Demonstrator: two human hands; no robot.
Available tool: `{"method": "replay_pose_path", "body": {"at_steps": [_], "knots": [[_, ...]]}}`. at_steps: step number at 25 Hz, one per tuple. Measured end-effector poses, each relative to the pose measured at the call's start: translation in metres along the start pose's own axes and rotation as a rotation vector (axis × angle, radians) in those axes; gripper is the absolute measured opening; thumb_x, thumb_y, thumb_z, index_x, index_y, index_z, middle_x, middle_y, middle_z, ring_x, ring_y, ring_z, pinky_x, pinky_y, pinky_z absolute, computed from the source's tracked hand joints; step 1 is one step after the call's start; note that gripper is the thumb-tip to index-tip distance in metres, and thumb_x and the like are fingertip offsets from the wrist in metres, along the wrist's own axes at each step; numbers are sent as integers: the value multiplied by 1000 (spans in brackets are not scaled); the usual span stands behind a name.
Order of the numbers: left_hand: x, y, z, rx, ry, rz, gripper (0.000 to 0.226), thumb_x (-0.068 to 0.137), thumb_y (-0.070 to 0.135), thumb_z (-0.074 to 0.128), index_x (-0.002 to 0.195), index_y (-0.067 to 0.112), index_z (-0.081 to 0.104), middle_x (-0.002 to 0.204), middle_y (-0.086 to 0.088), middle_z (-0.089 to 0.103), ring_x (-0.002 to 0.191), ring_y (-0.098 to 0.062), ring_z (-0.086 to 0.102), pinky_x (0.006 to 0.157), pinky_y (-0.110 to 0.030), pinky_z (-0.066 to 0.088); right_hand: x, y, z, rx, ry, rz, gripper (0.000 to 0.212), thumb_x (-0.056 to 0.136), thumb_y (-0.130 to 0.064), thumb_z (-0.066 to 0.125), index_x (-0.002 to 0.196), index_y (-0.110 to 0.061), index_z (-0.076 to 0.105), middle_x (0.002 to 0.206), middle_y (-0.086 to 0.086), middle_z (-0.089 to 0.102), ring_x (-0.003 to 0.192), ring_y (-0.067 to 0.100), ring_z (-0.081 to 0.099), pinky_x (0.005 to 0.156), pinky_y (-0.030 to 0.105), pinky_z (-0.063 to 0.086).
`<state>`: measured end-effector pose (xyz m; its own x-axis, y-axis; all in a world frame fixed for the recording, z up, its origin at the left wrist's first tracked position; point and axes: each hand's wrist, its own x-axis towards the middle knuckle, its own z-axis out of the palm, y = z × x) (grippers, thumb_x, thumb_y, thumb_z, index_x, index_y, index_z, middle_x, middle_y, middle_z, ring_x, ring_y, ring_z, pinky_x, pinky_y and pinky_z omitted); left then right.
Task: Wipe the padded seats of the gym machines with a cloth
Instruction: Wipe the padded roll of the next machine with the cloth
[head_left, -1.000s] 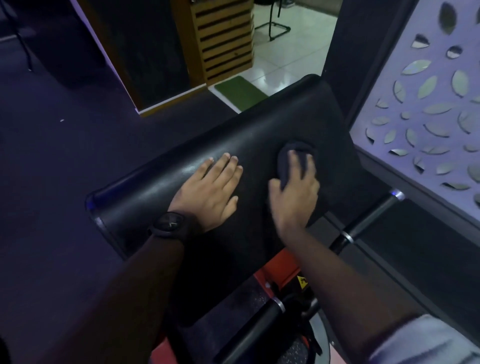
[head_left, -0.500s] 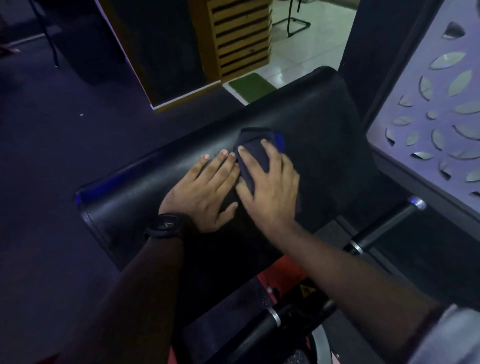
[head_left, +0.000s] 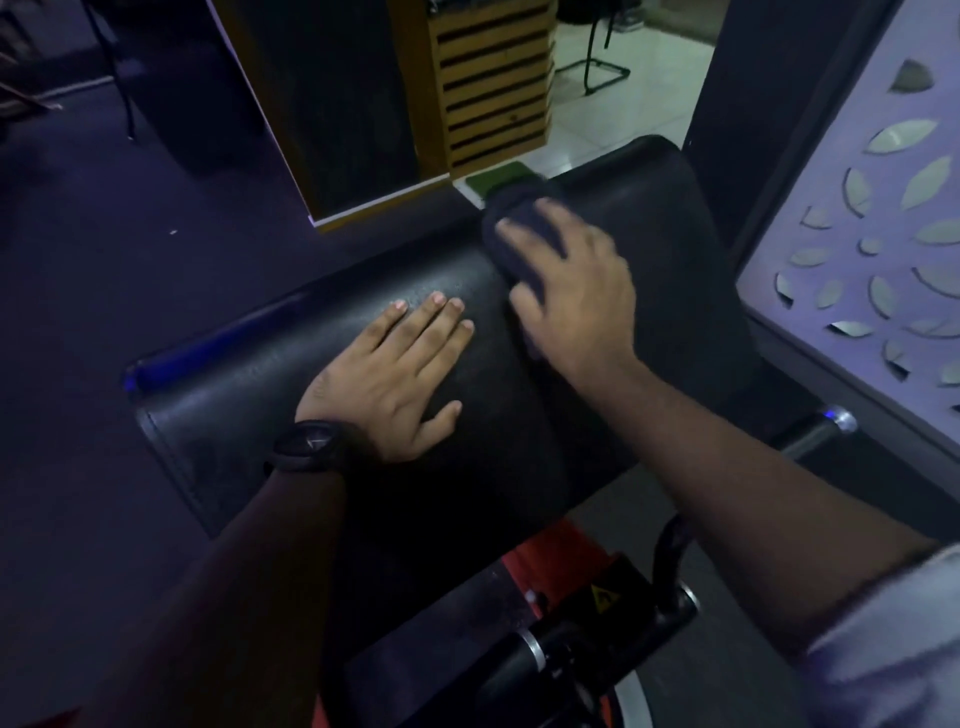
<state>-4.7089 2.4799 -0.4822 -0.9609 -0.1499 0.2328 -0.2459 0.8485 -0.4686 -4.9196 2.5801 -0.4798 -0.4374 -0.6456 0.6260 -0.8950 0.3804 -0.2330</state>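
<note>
Your right hand (head_left: 576, 291) lies flat on the cloth (head_left: 519, 218), fingers spread, and presses it on the far edge of the seat (head_left: 649, 208). Your left hand (head_left: 395, 374) lies flat on the seat too, fingers straight, holding nothing. The two hands are a little apart.

I think you are in the middle of wiping this seat. The dim light hides which parts are clean, so I cannot tell how much is done. The right end and the near side may be left, and other machines too.

A watch (head_left: 306, 447) is on your left wrist. A bar (head_left: 810, 436) sticks out just beside the seat, near a wall (head_left: 857, 260) with leaf holes. Your left hand covers part of the seat, so it must lift.
</note>
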Motion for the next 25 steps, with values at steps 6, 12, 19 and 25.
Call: {"method": "replay_pose_path", "body": {"at_steps": [6, 12, 19, 25], "knots": [[1, 1, 0, 25, -14, 5, 79, 94, 52, 38, 154, 1, 36, 160, -20, 35, 149, -34, 32, 122, -50, 24, -13, -10, 1, -54, -52, -356, 59, 83, -32, 64, 142, -33, 55, 154, 4, 45, 123, 36, 51, 91, 48, 49], [2, 1, -4, 40, -52, 22, 79, 94, 51, 38, 155, 1, 35, 160, -21, 34, 149, -35, 31, 122, -51, 22, -5, -32, 1, 77, 26, 274, 56, 84, -33, 63, 140, -32, 56, 153, 4, 44, 123, 31, 49, 96, 45, 48], [2, 0, -5, 29, -56, 28, 78, 94, 51, 37, 154, 1, 36, 160, -21, 35, 149, -35, 31, 121, -52, 24, 10, 12, -6, 120, -30, 396, 56, 89, -28, 58, 144, -33, 51, 155, 2, 40, 125, 34, 48, 96, 49, 49], [4, 0, -2, 43, -52, 36, 78, 93, 51, 37, 153, 0, 37, 159, -22, 36, 149, -36, 32, 120, -53, 25, -7, 32, -9, -90, -54, -316, 57, 84, -31, 54, 141, -32, 55, 152, 6, 47, 116, 39, 53, 85, 49, 51]]}}
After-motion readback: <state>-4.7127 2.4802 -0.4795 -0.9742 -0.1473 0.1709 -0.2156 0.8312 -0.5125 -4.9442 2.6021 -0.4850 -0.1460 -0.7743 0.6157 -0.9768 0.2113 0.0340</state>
